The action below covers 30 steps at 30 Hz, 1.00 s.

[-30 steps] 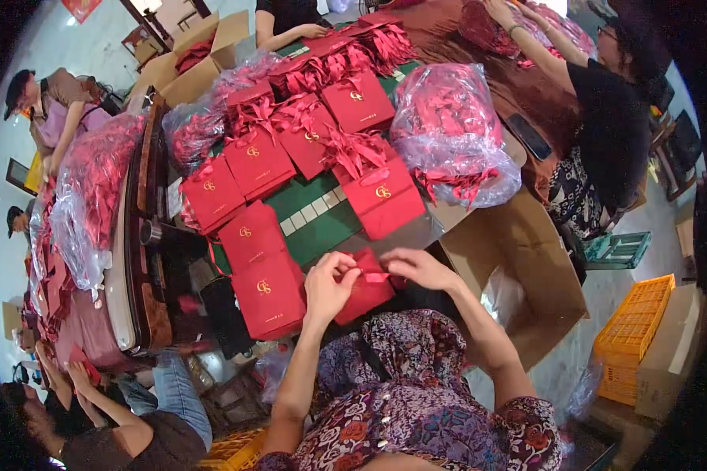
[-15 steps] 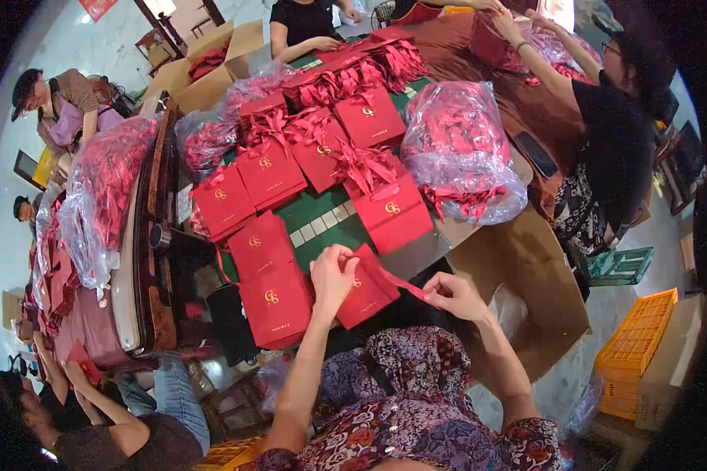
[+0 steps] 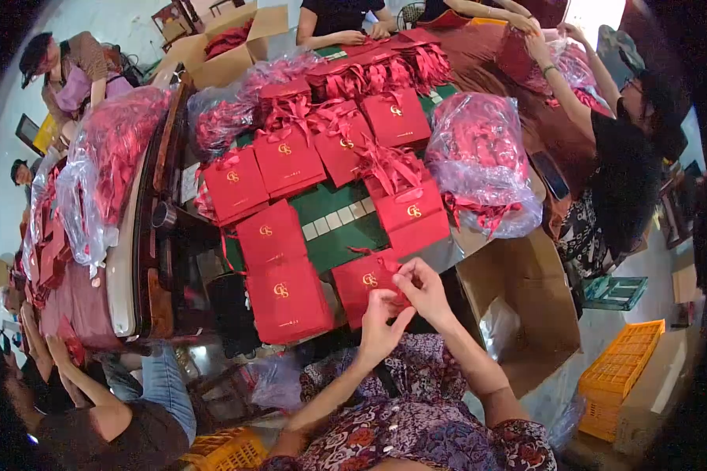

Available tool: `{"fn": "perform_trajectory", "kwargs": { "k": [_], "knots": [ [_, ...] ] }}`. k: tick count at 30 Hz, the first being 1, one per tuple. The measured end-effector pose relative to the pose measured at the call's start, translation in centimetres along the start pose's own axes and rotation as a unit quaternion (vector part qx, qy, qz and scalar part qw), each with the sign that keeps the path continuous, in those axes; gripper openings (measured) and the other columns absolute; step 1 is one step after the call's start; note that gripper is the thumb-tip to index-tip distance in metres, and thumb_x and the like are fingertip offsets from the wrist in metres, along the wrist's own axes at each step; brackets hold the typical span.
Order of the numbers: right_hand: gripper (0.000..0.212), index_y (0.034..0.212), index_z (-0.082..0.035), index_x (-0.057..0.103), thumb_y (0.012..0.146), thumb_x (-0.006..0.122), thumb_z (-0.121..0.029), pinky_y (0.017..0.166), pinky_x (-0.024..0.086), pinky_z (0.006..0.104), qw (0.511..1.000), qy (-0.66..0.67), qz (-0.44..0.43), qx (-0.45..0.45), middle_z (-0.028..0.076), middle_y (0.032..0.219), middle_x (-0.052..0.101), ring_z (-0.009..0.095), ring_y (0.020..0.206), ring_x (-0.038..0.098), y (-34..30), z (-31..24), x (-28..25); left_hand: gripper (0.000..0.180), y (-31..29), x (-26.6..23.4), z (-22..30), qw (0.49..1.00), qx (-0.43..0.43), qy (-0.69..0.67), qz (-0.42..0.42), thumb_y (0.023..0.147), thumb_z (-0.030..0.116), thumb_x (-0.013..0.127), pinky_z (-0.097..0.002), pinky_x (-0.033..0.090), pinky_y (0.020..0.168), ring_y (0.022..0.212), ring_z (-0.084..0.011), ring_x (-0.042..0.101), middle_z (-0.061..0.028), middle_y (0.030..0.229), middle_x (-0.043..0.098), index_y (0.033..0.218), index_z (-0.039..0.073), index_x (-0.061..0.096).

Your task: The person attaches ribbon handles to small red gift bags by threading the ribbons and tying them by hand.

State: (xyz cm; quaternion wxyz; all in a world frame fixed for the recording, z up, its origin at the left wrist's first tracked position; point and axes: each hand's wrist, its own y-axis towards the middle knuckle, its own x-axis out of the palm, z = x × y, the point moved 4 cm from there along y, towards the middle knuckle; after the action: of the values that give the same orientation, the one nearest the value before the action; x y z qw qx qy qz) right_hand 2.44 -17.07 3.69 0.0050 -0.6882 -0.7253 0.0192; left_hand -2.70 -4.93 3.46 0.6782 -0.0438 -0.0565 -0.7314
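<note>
A red paper gift bag point(image 3: 352, 284) with a gold emblem lies in front of me at the table's near edge. At its right side, my right hand point(image 3: 426, 292) is closed in a pinch on a red ribbon point(image 3: 388, 265) by the bag's upper corner. My left hand point(image 3: 382, 328) is just below, fingers curled against the bag's lower right part; whatever they grip is hidden. A stack of flat red bags point(image 3: 287, 306) lies to the left. Beyond it, bags with ribbon handles point(image 3: 291, 161) stand in piles, and another ribboned pile point(image 3: 412, 216) is at the right.
A clear plastic sack of red ribboned bags point(image 3: 479, 157) stands on the right of the green table point(image 3: 330, 243). An opened cardboard box point(image 3: 530, 306) is below it, with orange crates point(image 3: 620, 357) farther right. Several people work around the table; a wooden-edged seat point(image 3: 159, 298) is at left.
My right hand has moved left to the bag's upper corner, and my left hand has come down and right to its lower edge. The ribbon is no longer stretched out to the right.
</note>
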Motion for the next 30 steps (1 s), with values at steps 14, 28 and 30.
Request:
{"fn": "perform_trajectory", "kwargs": {
  "k": [14,28,30],
  "knots": [
    [0.015,0.097,-0.005,0.057,0.089,0.071,-0.004,0.059,0.041,0.0215,0.989,-0.09,0.103,-0.051,-0.001,0.08,0.055,0.004,0.065,0.049,-1.1,0.0,-0.4,0.014,-0.3,-3.5,-3.8,0.94,-0.251,-0.228,-0.038,0.097,0.009,0.06,-0.027,0.052,0.076,0.088,-0.0127,0.063,-0.0019,0.098,0.062,0.11,0.009,0.056],
    [0.015,0.091,-0.008,0.065,0.081,0.076,-0.011,0.067,0.055,0.0365,0.917,-0.305,-0.088,-0.242,0.008,0.086,0.066,0.028,0.078,0.068,-0.5,-2.0,0.6,0.017,2.5,-5.6,-0.4,0.986,-0.059,0.152,0.027,0.096,0.007,0.059,-0.0335,0.049,0.085,0.092,-0.0203,0.062,-0.0105,0.097,0.064,0.112,0.002,0.056],
    [0.012,0.089,-0.008,0.065,0.082,0.074,-0.01,0.067,0.055,0.0384,0.923,-0.306,-0.074,-0.222,0.009,0.085,0.066,0.03,0.077,0.067,-0.4,-1.8,0.4,0.027,2.4,-5.6,0.6,0.928,0.077,0.362,0.048,0.091,0.005,0.06,-0.0477,0.037,0.103,0.114,-0.0377,0.051,-0.0212,0.115,0.056,0.118,0.002,0.055]
  ]
}}
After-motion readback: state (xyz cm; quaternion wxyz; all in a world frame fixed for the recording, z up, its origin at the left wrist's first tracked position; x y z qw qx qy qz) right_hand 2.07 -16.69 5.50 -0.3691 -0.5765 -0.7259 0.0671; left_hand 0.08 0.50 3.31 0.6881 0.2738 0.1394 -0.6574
